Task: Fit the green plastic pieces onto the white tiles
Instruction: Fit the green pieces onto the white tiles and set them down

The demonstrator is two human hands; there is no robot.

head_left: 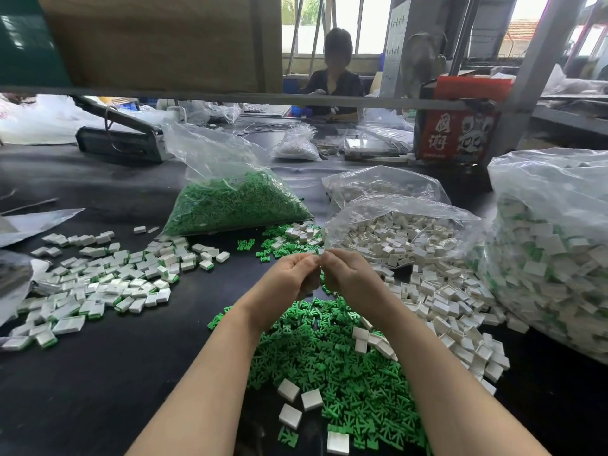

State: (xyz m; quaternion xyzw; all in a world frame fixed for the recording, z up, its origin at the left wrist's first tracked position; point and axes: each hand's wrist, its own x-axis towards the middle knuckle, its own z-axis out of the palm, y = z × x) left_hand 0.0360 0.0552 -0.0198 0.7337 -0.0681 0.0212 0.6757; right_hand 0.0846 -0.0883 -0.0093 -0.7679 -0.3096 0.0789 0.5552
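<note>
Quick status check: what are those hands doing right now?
Left hand and right hand together, fingers curled; what they pinch is hidden. Loose green pieces below, white tiles right, finished pile left. Nothing in the way.

Single head-worn wide-angle view, looking forward and down from close above the dark flat worktable [98, 390]; forearms enter from the bottom edge, and the far side of the workshop fills the upper frame.
</note>
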